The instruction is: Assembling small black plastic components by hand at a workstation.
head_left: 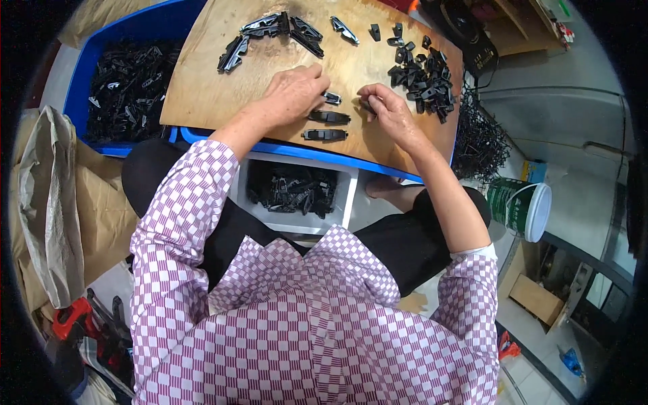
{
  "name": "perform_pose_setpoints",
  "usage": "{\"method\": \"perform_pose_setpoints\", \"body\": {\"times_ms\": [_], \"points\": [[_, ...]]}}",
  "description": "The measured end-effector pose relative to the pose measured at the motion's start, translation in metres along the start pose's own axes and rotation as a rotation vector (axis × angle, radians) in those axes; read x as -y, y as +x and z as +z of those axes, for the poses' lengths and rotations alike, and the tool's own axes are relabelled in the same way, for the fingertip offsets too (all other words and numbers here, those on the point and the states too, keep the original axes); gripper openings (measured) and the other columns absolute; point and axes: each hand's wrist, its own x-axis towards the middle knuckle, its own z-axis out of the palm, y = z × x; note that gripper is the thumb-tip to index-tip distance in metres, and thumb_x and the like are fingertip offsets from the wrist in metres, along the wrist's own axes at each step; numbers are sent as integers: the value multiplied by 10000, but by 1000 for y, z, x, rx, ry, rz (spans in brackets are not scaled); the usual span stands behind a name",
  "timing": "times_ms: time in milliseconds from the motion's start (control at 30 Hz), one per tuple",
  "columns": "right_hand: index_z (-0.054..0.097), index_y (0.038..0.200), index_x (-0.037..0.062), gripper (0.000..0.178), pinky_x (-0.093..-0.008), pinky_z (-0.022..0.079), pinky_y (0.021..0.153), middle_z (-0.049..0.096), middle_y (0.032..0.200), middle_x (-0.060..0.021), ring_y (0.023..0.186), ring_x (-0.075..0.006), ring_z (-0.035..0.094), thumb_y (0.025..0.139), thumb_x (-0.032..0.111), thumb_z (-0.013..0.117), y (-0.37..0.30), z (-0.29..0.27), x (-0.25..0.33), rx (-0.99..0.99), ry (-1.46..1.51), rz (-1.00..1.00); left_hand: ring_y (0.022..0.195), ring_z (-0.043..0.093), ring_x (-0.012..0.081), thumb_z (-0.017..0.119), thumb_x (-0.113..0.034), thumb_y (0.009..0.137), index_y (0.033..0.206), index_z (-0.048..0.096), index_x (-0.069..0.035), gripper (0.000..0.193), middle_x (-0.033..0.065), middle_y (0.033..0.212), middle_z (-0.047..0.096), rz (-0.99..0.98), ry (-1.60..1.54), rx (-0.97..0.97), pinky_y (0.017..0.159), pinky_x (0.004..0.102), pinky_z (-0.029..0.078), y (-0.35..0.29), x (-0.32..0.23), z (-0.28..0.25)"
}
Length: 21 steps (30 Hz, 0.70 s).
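Both my hands work above a wooden board. My left hand (295, 92) is closed at the end of a black-and-silver plastic part (331, 98); its fingertips are partly hidden. Just right of it, my right hand (393, 116) pinches a small black piece (368, 105) between thumb and fingers. Nearer to me, two long black parts (329, 117) lie side by side at the board's edge. Several black-and-silver parts (265, 25) rest at the far side, with a single one (345, 30) apart from them. A heap of small black pieces (424, 77) covers the board's right side.
The wooden board (223, 88) sits over a blue tub (81, 101) of black parts at left. Below its front edge, a white bin (347, 196) holds more black parts. Thin black scraps (480, 145) pile at right, by a green bucket (509, 206). A woven sack (57, 202) stands left.
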Motion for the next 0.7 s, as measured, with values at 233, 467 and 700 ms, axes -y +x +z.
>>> {"method": "perform_pose_setpoints", "body": {"times_ms": [233,467,700], "points": [[606,1074,20,130,-270,492,664,622,934,-95,809,-141,604,985,53,516,8,-4,-31,-267,-249,-91,955,615,315,689,-179,855,1027,584,-80,224,96,1001,560,-114,-9,0,805,420,511,-10,0,-1],[626,1002,33,146,-375,510,691,601,912,-141,806,-284,623,897,134,645,-4,-12,-12,-183,-774,-451,923,616,332,674,-142,863,980,598,-60,162,111,966,569,-110,-39,-19,800,430,505,-12,7,2],[637,941,49,184,-407,509,715,573,906,-132,842,-322,620,840,187,705,-5,0,12,-142,-798,-319,933,624,334,696,-130,829,956,603,-50,177,110,953,586,-65,-101,-14,794,439,512,-7,0,2]]}}
